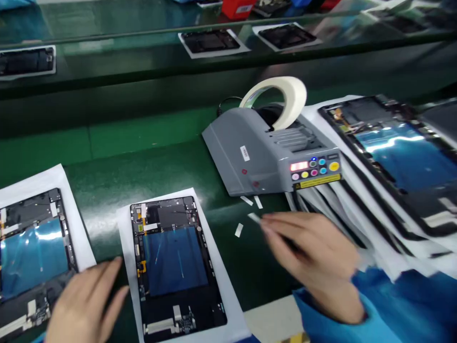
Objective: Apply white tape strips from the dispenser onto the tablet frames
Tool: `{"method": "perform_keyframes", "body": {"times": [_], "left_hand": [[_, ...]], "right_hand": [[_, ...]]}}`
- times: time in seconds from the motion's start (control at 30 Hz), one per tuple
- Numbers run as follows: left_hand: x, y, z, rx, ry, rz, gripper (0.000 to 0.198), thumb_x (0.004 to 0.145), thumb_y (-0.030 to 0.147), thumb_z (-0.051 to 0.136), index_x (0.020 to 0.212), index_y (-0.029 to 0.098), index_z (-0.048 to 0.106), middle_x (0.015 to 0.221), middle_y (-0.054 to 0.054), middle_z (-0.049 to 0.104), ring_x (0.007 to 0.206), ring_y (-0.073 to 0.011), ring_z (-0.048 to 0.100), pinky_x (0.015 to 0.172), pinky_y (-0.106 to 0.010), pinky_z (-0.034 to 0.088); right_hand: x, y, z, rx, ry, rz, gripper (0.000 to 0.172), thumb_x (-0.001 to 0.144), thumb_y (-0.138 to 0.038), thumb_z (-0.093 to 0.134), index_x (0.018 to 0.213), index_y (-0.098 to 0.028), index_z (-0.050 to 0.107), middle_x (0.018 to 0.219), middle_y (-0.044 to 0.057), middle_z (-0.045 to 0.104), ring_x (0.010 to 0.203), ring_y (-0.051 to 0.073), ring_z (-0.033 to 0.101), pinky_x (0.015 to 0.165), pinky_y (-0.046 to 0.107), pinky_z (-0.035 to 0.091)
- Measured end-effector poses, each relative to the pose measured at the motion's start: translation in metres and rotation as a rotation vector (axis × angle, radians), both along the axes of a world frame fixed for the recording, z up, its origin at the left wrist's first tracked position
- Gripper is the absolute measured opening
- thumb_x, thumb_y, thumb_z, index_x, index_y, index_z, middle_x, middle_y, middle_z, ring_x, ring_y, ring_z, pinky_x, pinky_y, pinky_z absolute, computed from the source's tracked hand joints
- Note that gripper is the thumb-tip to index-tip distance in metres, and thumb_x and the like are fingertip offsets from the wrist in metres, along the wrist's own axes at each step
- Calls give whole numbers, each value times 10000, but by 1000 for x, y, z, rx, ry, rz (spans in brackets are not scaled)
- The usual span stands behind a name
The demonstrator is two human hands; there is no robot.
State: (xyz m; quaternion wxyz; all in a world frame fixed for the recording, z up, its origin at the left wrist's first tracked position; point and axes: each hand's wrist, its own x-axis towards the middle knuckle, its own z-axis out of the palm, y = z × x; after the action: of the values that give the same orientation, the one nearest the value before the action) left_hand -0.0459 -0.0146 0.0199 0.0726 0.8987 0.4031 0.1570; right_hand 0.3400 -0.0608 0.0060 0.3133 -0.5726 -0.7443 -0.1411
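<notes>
My right hand [307, 257] is blurred by motion, its fingertips pinched on a small white tape strip [254, 218]. Several more cut strips [246, 200] lie on the green mat just ahead, beside a grey electric tape dispenser [264, 152] loaded with a cream tape roll [282, 100]. My left hand [85, 302] is open, fingers apart, at the left edge of a white sheet [124, 238]. On that sheet lies a black tablet panel [171, 267] with a blue film. Another panel [32, 247] lies just left of my hand.
Overlapping panels on white sheets [403, 157] are piled at the right, against the dispenser. Above the green mat [214, 176] runs a raised glass shelf [210, 42] holding more panels on sheets. A red box [237, 7] stands beyond it. My blue sleeve [332, 314] fills the lower right.
</notes>
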Motion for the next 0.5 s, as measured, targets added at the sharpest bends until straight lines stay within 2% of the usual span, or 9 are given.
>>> {"method": "perform_keyframes", "body": {"times": [0.1, 0.17, 0.3, 0.4, 0.5], "left_hand": [[37, -16, -18, 12, 39, -88, 316, 967, 305, 451, 1182, 141, 613, 966, -98, 693, 817, -215, 658, 735, -338, 552], [46, -21, -20, 23, 38, -119, 299, 969, 270, 435, 1143, 121, 627, 981, -111, 695, 840, -216, 662, 756, -345, 561], [50, -16, -8, 0, 49, -195, 287, 974, 247, 415, 1094, 115, 641, 924, -95, 704, 779, -198, 659, 694, -341, 559], [58, -5, 3, -11, 80, -191, 251, 962, 226, 445, 1065, 102, 637, 842, -80, 694, 706, -195, 634, 611, -340, 525], [71, 6, 8, 18, 94, -180, 219, 954, 226, 477, 1047, 113, 639, 844, -77, 693, 719, -195, 624, 606, -332, 494]], "right_hand": [[-29, 10, -10, -173, 69, 130, 205, 852, -81, 620, 1014, -206, 633, 934, 56, 712, 808, 179, 673, 690, 323, 561], [-40, 17, -18, -247, 98, 173, 168, 884, -123, 596, 1039, -177, 632, 989, 82, 709, 846, 189, 668, 710, 346, 565], [-48, 26, -24, -268, 52, 224, 161, 894, -179, 599, 1040, -132, 650, 1058, 115, 701, 919, 236, 653, 748, 404, 567], [-60, 34, -17, -237, 56, 296, 142, 887, -150, 595, 1006, -125, 667, 1046, 108, 708, 932, 227, 648, 760, 371, 566], [-74, 46, -8, -203, 51, 355, 143, 888, -114, 565, 978, -125, 675, 990, 84, 718, 860, 188, 656, 724, 313, 562]]}}
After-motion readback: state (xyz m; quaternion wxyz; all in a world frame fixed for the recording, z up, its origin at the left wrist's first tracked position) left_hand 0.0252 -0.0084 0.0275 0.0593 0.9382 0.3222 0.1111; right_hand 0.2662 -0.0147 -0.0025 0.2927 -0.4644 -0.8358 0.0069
